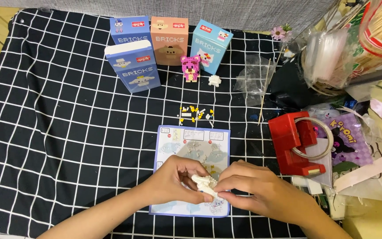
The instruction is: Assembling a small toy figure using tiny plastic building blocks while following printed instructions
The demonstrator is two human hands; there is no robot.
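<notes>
Both hands meet over the lower part of a printed instruction sheet (194, 150) on a black cloth with a white grid (67, 132). My left hand (175, 181) and my right hand (253, 188) together pinch a small white brick model (205, 183) between their fingertips. Beyond the sheet lies a little scatter of white and yellow loose bricks (194, 113). Farther back stand a finished pink brick figure (190, 68) and a small white brick piece (214, 80).
Several upright brick-set boxes stand at the back: two blue (131, 66), one tan (169, 40), one light blue (210, 45). A red tape dispenser (295, 142) sits right of the sheet. A clear empty bag (253, 79), a thin wooden stick (265, 90) and cluttered packaging (354, 48) fill the right side.
</notes>
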